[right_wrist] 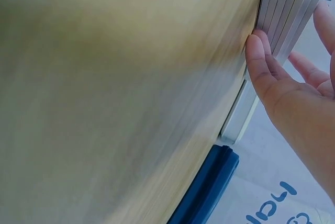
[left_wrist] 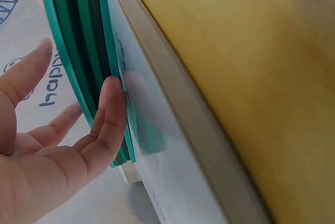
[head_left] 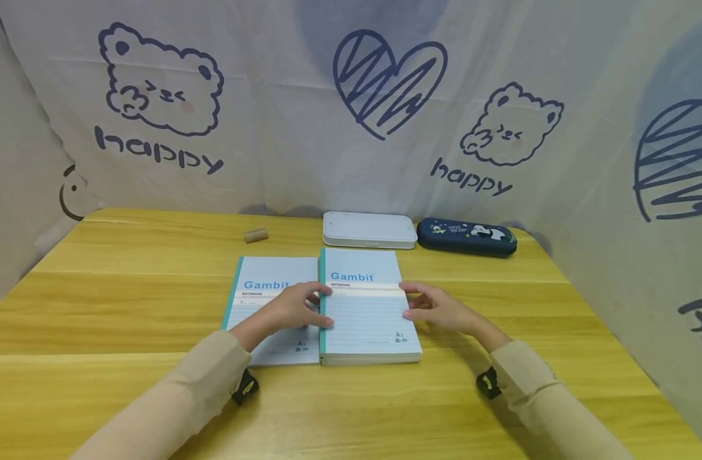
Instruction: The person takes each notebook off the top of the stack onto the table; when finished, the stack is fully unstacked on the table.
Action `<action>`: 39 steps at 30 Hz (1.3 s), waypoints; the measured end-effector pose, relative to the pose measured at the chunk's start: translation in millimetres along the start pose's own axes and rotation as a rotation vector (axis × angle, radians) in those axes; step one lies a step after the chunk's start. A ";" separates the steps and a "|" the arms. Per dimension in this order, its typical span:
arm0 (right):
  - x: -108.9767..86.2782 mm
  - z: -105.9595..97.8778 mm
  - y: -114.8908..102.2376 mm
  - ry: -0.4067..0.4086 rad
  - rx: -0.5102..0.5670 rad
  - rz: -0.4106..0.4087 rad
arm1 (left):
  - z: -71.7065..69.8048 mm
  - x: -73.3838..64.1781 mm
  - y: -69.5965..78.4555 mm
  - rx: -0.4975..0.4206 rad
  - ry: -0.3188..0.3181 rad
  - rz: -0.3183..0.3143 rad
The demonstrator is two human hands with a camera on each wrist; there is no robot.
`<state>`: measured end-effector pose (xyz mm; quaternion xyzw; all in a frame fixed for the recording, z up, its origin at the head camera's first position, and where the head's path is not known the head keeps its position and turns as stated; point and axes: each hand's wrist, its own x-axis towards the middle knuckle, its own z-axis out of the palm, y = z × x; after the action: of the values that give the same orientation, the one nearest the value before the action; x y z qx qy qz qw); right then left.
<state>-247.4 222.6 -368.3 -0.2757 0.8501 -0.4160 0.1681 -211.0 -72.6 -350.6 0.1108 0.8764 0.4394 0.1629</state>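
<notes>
Your left hand (head_left: 293,306), fingers apart and gently bent, touches the teal-bound side of a stack of Gambit notebooks (head_left: 368,319); your right hand (head_left: 438,309), likewise loosely spread, touches the opposite side, so the stack lies directly between them. Under your left hand, just beside the stack, lies another notebook (head_left: 276,351). Beyond, on the wooden table (head_left: 98,306), are a white case (head_left: 369,229), a navy panda case (head_left: 468,237) and a small brown cylinder (head_left: 255,236)

The yellow wood-grain table (head_left: 356,415) before me bears a stack of Gambit A5 notebooks (head_left: 365,329) just beside a lower-lying Gambit notebook (head_left: 282,346), and toward its far edge a small brown cylinder, perhaps cork (head_left: 255,235), a white flat case (head_left: 369,230) and a navy panda pencil case (head_left: 467,237).
</notes>
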 end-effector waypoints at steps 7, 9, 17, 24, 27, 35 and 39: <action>-0.1 -0.1 -0.4 -0.001 0.004 -0.005 | 3.8 2.4 2.0 0.085 0.043 -0.008; -0.2 -0.2 -0.5 0.001 -0.004 -0.007 | 4.7 2.8 2.8 0.072 0.046 -0.016; -0.1 0.0 -0.4 0.005 -0.002 -0.012 | 5.7 3.1 6.8 -0.031 0.053 -0.074; 0.0 0.1 1.7 0.012 -0.004 -0.021 | 3.1 4.3 7.4 -0.002 0.055 -0.080; -0.3 0.3 0.2 0.015 -0.002 -0.021 | 1.6 4.9 6.0 -0.024 0.051 -0.084; 0.2 1.0 -3.0 0.019 -0.007 -0.010 | -3.9 3.2 2.8 -0.058 0.036 -0.088; 0.3 1.4 -3.6 0.020 -0.010 -0.013 | -8.8 0.4 -0.6 -0.096 0.008 -0.091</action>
<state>-245.8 219.8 -366.3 -0.2777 0.8521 -0.4155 0.1553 -214.7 -79.3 -346.2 0.0613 0.8591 0.4734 0.1844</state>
